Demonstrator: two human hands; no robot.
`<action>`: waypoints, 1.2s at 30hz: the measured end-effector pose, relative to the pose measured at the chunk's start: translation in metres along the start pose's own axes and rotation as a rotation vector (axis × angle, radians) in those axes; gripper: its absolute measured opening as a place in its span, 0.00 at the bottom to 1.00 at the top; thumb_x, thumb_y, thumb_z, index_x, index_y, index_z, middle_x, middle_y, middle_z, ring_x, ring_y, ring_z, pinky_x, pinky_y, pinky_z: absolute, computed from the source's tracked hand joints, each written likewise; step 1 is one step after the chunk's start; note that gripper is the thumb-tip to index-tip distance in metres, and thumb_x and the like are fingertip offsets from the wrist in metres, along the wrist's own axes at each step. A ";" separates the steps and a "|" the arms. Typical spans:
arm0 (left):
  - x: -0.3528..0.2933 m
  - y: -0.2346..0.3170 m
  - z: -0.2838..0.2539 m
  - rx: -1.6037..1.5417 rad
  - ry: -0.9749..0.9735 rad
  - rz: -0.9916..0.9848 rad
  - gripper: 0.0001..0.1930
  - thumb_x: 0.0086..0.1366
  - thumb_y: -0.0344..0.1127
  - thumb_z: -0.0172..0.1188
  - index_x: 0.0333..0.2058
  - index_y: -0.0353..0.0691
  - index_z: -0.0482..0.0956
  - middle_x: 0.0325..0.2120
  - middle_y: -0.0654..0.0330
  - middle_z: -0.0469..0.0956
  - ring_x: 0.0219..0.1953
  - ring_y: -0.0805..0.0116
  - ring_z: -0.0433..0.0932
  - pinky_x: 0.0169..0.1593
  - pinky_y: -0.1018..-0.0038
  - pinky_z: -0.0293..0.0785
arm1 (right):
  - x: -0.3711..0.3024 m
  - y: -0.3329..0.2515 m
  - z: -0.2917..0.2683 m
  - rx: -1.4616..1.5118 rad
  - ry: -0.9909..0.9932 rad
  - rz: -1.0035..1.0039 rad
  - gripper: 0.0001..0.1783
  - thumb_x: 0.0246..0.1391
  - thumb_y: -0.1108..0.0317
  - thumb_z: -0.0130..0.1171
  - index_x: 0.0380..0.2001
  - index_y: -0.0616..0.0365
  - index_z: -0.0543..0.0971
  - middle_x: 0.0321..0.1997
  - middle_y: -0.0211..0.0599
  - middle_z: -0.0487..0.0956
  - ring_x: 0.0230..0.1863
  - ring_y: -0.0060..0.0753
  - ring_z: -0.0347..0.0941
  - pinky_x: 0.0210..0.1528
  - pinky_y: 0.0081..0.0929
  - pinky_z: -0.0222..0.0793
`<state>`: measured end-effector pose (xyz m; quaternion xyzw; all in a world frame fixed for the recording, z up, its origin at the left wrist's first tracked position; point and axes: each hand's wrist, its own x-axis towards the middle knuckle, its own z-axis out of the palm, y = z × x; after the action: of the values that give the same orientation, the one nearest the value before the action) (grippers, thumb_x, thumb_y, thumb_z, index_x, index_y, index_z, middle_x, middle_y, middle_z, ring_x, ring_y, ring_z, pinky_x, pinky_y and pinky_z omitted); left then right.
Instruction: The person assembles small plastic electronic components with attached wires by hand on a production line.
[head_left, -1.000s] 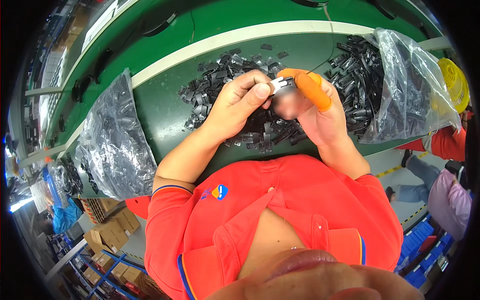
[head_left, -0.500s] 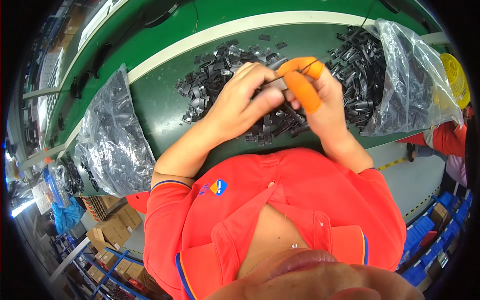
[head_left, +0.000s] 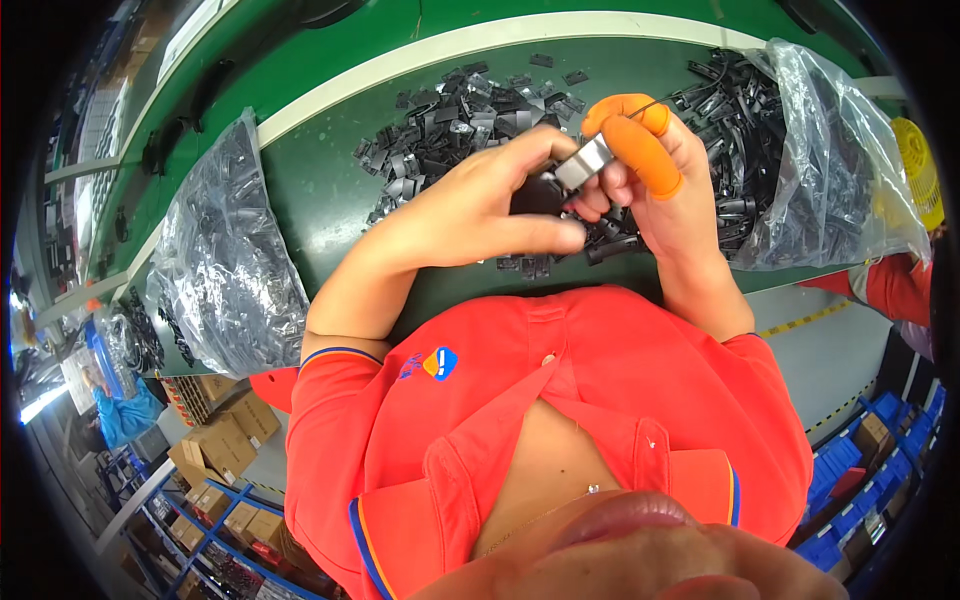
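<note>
Two hands meet at a small silver-grey piece [head_left: 584,164] above a green counter [head_left: 325,205].
The right hand [head_left: 680,205], just right of the piece, pinches it between thumb and finger in orange covers [head_left: 645,155]; a thin dark cord [head_left: 650,106] runs beside them. The left hand [head_left: 480,205], left of the piece, has its thumb spread from its fingers; whether it grips the dark shape between them cannot be told. A steady pinch, with the cord clear of the fingertips, seems wise. The piece's underside is hidden. Beyond it lie heaped black parts [head_left: 440,120], too jumbled to tell apart.
</note>
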<state>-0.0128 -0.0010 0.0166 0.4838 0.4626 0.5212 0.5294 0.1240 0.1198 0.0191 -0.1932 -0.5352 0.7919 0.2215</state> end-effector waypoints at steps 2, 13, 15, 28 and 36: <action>-0.003 0.004 -0.007 -0.135 -0.068 0.036 0.17 0.59 0.31 0.55 0.45 0.31 0.66 0.38 0.56 0.74 0.44 0.69 0.73 0.47 0.73 0.69 | 0.002 -0.004 0.000 0.029 -0.006 0.018 0.10 0.56 0.66 0.51 0.34 0.63 0.73 0.16 0.23 0.67 0.15 0.13 0.60 0.19 0.12 0.55; -0.019 0.026 -0.051 -0.376 0.237 0.416 0.23 0.64 0.42 0.48 0.49 0.27 0.63 0.36 0.50 0.74 0.37 0.63 0.76 0.45 0.68 0.72 | 0.106 0.024 -0.043 -0.484 0.041 -0.058 0.18 0.57 0.57 0.47 0.39 0.61 0.74 0.29 0.31 0.74 0.27 0.21 0.67 0.32 0.17 0.63; -0.018 0.029 -0.054 -0.541 0.280 0.546 0.23 0.65 0.41 0.48 0.51 0.28 0.61 0.37 0.51 0.74 0.38 0.65 0.75 0.46 0.66 0.72 | 0.128 0.047 -0.053 -1.122 -0.030 -0.317 0.14 0.50 0.66 0.55 0.39 0.59 0.74 0.34 0.37 0.74 0.29 0.26 0.69 0.35 0.19 0.65; -0.009 0.020 -0.018 -0.051 0.488 0.447 0.16 0.63 0.29 0.47 0.49 0.29 0.64 0.38 0.50 0.74 0.40 0.66 0.75 0.47 0.71 0.70 | 0.097 0.007 -0.042 -0.788 -0.192 -0.107 0.17 0.53 0.72 0.51 0.48 0.58 0.71 0.32 0.35 0.75 0.31 0.23 0.71 0.35 0.20 0.67; 0.004 -0.002 -0.005 0.002 0.465 0.351 0.18 0.61 0.27 0.53 0.49 0.28 0.63 0.42 0.51 0.73 0.45 0.66 0.74 0.50 0.73 0.69 | 0.014 -0.004 0.007 0.102 -0.055 -0.222 0.11 0.54 0.73 0.52 0.41 0.64 0.71 0.37 0.47 0.77 0.31 0.32 0.76 0.39 0.26 0.71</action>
<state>-0.0175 0.0034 0.0139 0.4244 0.4813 0.7014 0.3104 0.1094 0.1231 0.0239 -0.0995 -0.5182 0.7937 0.3026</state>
